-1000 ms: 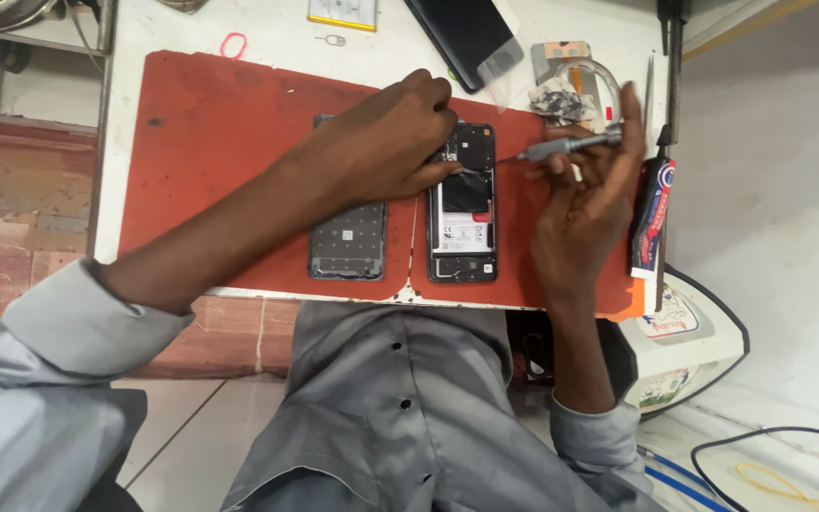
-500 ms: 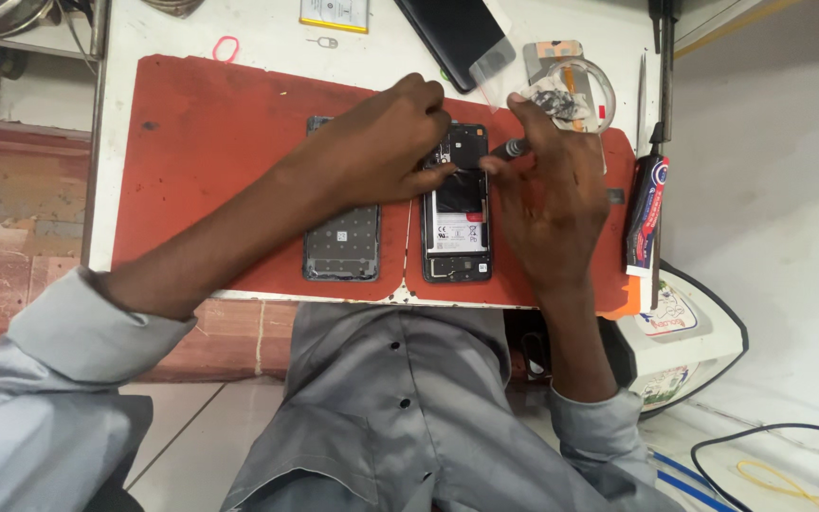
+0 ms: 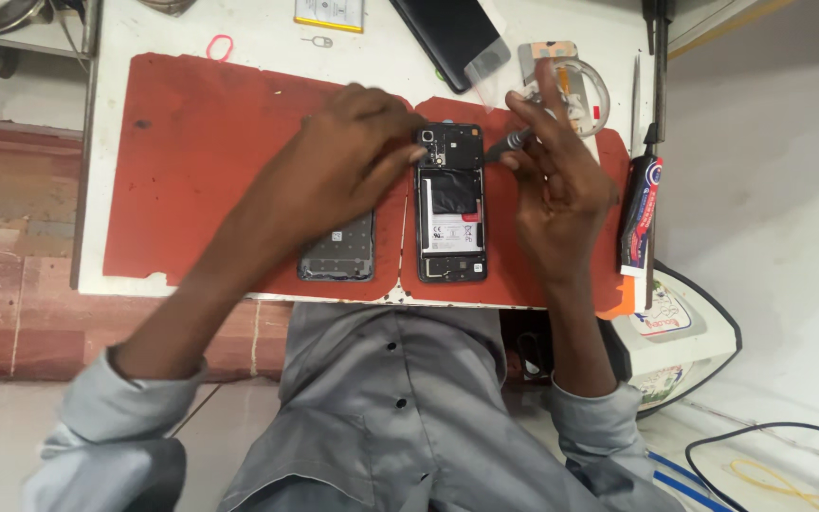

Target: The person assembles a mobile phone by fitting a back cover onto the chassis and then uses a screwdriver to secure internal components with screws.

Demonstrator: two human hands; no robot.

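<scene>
Seen from above, a person in a grey buttoned shirt works at a white tabletop (image 3: 191,28) covered by two rust-red rubbery mats (image 3: 210,171) with slightly ragged edges. An opened phone (image 3: 451,201) lies upright on the seam between the mats, its back removed so that a dark, glossy rectangular battery patch, a white label and a black camera plate at the top show. The left hand (image 3: 348,142) rests over the mat with its fingertips pressed on the phone's upper left edge, steadying it; its grip is shut on the phone's edge rather than wrapped around it. The right hand (image 3: 556,180) pinches a slim grey metal screwdriver (image 3: 504,145) between thumb and fingers, its tip angled toward the phone's top right corner, the index finger lifted straight. Just left of the phone, partly under the left wrist, lies a flat dark back cover (image 3: 338,256) with a dull sheen. Beyond the hands sit a clear round plastic dish (image 3: 575,90) with small parts, a black glossy phone screen (image 3: 447,33) lying at a slant, a pink rubber band (image 3: 220,45) and a small metal pin (image 3: 317,42). At the right edge lies a dark tube of glue (image 3: 639,213) with a red and white label.
</scene>
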